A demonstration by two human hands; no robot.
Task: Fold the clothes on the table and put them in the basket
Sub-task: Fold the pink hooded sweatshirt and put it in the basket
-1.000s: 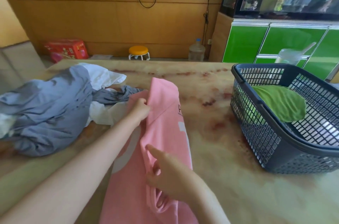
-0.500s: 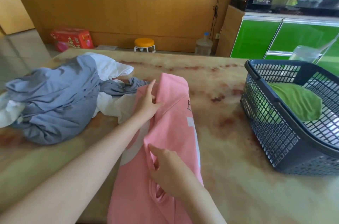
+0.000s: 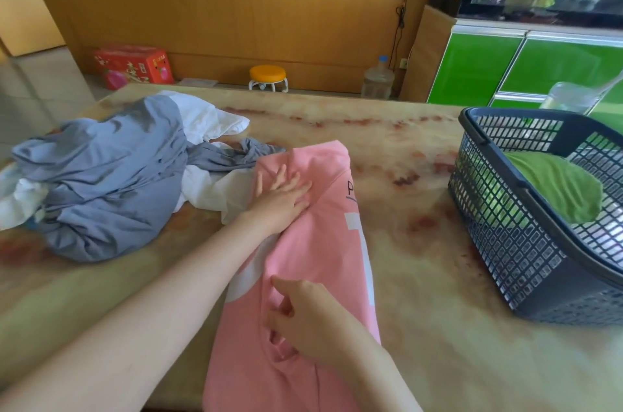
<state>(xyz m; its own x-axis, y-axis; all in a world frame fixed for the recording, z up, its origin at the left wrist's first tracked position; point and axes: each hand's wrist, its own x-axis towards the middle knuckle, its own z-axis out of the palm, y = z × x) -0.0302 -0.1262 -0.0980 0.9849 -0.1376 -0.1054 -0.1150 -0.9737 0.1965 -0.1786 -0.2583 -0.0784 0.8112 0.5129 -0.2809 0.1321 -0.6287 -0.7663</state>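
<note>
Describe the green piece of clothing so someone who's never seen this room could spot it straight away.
On the right side of the marbled table stands a dark mesh basket. Inside it lies a folded green cloth. It is the only garment in the basket and the only green one; the pink garment and the grey and white heap lie on the tabletop.
</note>
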